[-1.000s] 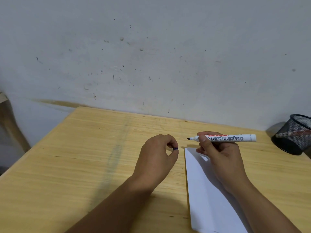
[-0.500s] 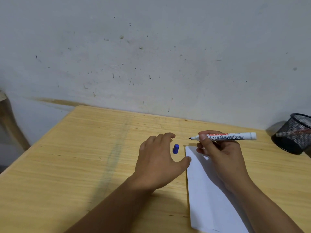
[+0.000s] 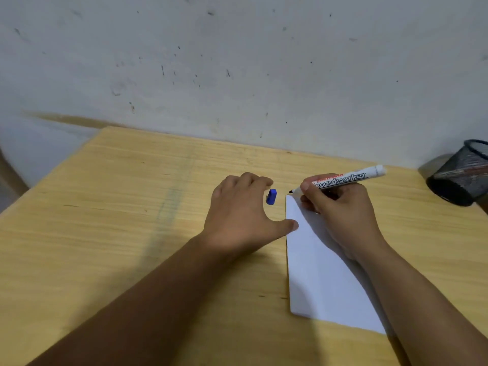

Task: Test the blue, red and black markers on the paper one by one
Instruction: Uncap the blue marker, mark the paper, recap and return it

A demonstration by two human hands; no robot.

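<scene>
My right hand (image 3: 340,212) grips a white board marker (image 3: 343,178), uncapped, its dark tip just above the far left corner of the white paper (image 3: 317,276). The marker's blue cap (image 3: 271,196) stands on the wooden table (image 3: 105,207) between my two hands. My left hand (image 3: 240,212) lies flat and open on the table, fingers spread, thumb touching the paper's left edge. The cap is apart from its fingers.
A black mesh pen holder (image 3: 460,173) stands at the far right of the table, with something reddish inside. A stained grey wall (image 3: 237,62) rises directly behind the table. The table's left edge runs diagonally at the left.
My left hand set the blue cap down on the table, opened and flattened beside the paper. My right hand tilted the marker's tip down toward the paper's corner.
</scene>
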